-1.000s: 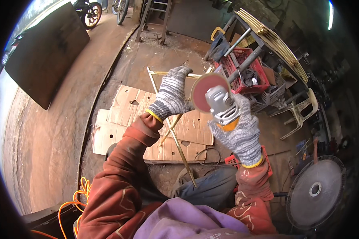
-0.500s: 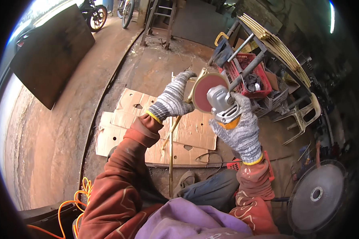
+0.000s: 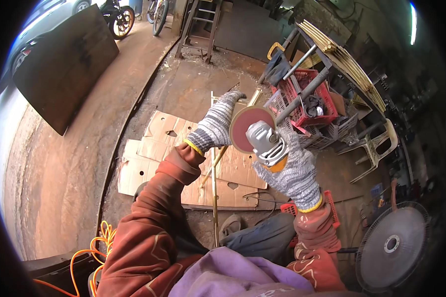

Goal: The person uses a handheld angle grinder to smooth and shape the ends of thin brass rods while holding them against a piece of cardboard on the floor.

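My right hand (image 3: 292, 171), in a striped grey knit glove, is wrapped round an angle grinder (image 3: 263, 139) with a silver head and a bit of orange body. Its reddish-brown disc (image 3: 245, 123) lies right beside my left hand (image 3: 217, 121). That hand, gloved alike, is closed round a brass-coloured metal frame (image 3: 214, 193) of thin bars. One long bar runs down toward my legs, and a slanting bar crosses it. The disc and the glove cover the part of the frame between my hands, so whether the disc touches it I cannot tell.
Flattened cardboard (image 3: 156, 163) covers the floor under the frame. At right stand a metal rack with brass-coloured rods (image 3: 352, 57), a red crate (image 3: 317, 99), a plastic chair (image 3: 379, 146) and a round fan (image 3: 392, 252). An orange cable (image 3: 101, 242) lies at lower left; a dark panel (image 3: 67, 69) stands behind.
The grinder and my right hand have moved left and slightly nearer to me, bringing the disc closer over my left fingers. A silver car has come into sight at the far left.
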### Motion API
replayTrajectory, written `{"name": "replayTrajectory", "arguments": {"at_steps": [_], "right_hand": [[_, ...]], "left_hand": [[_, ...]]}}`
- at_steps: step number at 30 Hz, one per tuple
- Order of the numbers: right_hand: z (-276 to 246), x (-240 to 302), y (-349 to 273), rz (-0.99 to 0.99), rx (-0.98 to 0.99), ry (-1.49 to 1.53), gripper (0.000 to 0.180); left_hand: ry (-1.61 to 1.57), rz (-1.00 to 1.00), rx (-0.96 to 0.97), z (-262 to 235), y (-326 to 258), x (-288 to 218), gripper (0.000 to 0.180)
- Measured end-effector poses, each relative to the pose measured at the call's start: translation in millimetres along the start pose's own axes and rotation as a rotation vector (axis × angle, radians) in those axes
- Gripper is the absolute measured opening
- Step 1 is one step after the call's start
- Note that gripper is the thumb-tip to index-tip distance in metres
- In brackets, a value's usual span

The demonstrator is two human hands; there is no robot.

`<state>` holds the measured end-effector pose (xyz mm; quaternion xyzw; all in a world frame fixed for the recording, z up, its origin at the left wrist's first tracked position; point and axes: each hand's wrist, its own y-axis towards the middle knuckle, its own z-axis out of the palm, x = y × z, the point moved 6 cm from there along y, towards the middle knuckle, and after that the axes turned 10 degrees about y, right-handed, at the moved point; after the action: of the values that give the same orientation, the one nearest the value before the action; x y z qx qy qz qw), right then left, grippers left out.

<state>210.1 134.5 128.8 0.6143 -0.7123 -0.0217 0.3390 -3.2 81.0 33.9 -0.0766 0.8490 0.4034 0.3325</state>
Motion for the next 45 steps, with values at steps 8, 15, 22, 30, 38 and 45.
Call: {"name": "replayTrajectory", "arguments": {"at_steps": [8,15,22,30,38,45], "right_hand": [[-8,8,2,-0.082,-0.115,-0.072,0.085],[-12,5,10,-0.097,-0.136,-0.047,0.080],[-51,-2,-27,-0.128,-0.270,0.173,0.077],[-62,-22,-86,0.137,-0.179,0.188,0.070],[-82,-12,-79,0.189,-0.086,0.119,0.075],[-77,3,-62,0.172,0.041,-0.025,0.085]], "left_hand": [[0.069,-0.002,-0.017,2,2,-1,0.106],[0.098,0.065,-0.049,3,2,0,0.092],[-0.133,-0.332,0.117,2,11,18,0.085],[-0.672,-0.406,0.245,44,31,25,0.059],[-0.464,-0.525,0.259,62,0,-14,0.028],[-0.485,-0.410,0.251,76,-10,-20,0.023]]}}
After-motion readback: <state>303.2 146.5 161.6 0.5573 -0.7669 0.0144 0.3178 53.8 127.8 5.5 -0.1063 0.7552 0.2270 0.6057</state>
